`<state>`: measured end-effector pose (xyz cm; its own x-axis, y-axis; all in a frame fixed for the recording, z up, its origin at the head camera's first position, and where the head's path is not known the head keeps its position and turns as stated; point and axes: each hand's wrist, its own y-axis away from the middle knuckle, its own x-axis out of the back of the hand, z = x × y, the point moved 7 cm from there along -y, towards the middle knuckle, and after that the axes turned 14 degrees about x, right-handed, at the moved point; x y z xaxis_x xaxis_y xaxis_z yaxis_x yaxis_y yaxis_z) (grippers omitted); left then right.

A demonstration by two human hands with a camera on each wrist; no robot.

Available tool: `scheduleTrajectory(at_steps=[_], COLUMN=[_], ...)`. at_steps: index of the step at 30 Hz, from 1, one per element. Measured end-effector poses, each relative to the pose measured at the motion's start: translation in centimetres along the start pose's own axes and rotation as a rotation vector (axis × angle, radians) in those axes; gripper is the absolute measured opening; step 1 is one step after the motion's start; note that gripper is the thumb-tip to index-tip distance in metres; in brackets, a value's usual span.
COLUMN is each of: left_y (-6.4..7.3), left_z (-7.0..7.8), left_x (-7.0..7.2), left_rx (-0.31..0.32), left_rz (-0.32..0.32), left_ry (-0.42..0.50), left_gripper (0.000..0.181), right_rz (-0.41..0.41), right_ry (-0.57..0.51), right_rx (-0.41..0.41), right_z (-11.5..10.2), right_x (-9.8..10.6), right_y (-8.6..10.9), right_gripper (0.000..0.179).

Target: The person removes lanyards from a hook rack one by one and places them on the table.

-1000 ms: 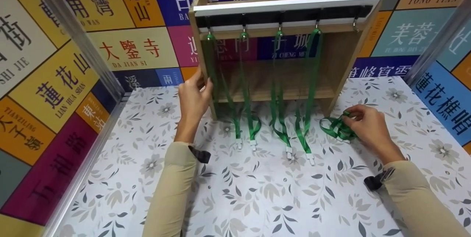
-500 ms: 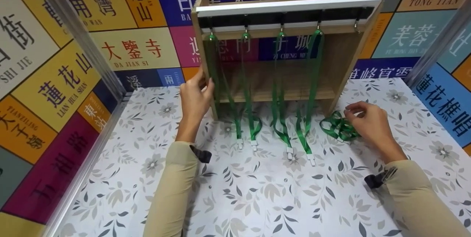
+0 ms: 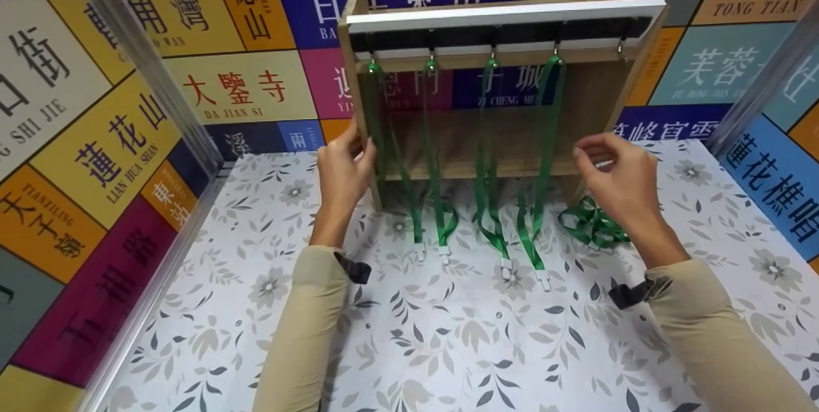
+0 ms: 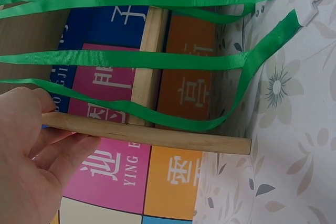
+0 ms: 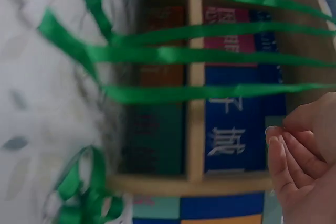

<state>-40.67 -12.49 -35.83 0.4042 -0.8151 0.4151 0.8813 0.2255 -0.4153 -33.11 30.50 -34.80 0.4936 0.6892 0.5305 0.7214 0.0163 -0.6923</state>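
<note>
My left hand (image 3: 344, 175) grips the left side panel (image 4: 199, 141) of a wooden rack, thumb on one face and fingers on the other. Green lanyards (image 3: 547, 124) hang from several hooks on the rack's front bar, their white clips (image 3: 542, 279) lying on the table. The rightmost hook (image 3: 620, 48) carries nothing. In front of the rack's right side is my right hand (image 3: 624, 178), raised, fingers loosely bent and nothing held between thumb and fingertips. Below it, a bundled green lanyard (image 3: 579, 231) lies on the table by the rack's right foot.
The rack's bar has a white edge (image 3: 505, 12) and a black strip. A table (image 3: 448, 348) with a leaf-and-flower cover lies underneath. Colourful panels with characters (image 3: 237, 86) stand behind and at both sides, with clear corner posts (image 3: 137, 47).
My right hand has let go of the bundled lanyard, leaving it on the table, and has risen up and left toward the rack. The left hand keeps its grip on the side panel.
</note>
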Motion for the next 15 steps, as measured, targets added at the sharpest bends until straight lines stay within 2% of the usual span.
scheduleTrajectory(at_steps=[6, 11, 15], left_y=[0.0, 0.1, 0.1], left_z=[-0.1, 0.0, 0.1], left_x=[-0.1, 0.0, 0.0], left_rx=[0.009, 0.011, 0.006], left_rz=[-0.002, -0.008, -0.005], left_ry=[0.005, 0.012, 0.014], left_gripper=[0.047, 0.048, 0.046], right_rz=[0.068, 0.094, 0.113], right_ry=[-0.078, -0.06, -0.046], right_rx=[0.058, 0.103, 0.092], right_z=[-3.2, -4.7, -5.4], right_x=[-0.5, -1.0, -1.2], right_y=[-1.8, -3.1, -3.9], right_gripper=[0.027, 0.035, 0.043])
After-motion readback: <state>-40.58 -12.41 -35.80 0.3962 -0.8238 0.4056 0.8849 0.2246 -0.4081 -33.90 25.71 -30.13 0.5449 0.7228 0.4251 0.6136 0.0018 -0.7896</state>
